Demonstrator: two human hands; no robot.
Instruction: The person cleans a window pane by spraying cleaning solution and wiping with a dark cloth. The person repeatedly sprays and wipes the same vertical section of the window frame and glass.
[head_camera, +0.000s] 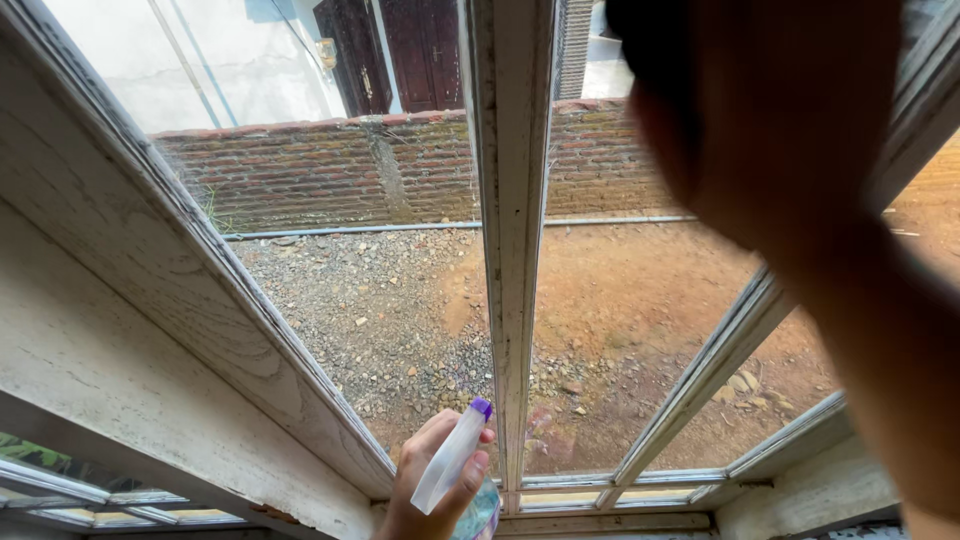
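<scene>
Spray bottle (452, 457) sits in the left hand (432, 485) at the bottom centre of the view, fingers (470, 490) wrapped round its clear body, thumb side toward the camera. Its long axis runs diagonally, from the lower left up to the upper right, and the purple nozzle tip (481, 407) is the high end. That tip points at the glass pane (350, 260) just left of the white middle window bar (512, 240), close to the bar's lower part. Whether the nozzle touches the glass cannot be told; it looks just off it. A bit of patterned cloth (480, 512) shows beside the heel of the same hand, low by the sill, partly hidden.

Right hand (770, 110) is raised high at the upper right, very near the camera, dark and blurred against the light. It lies over the right pane (620, 330) and the slanted frame bar (715, 370). Its fingers are out of sight, so closed or loose cannot be told, nor whether it holds anything.

Left hand is clearly the nearer one to the bottle, since it holds it; the right is well apart, up and to the right. Outside: gravel and bare dirt ground (400, 310), then a low brick wall (420, 165).
</scene>
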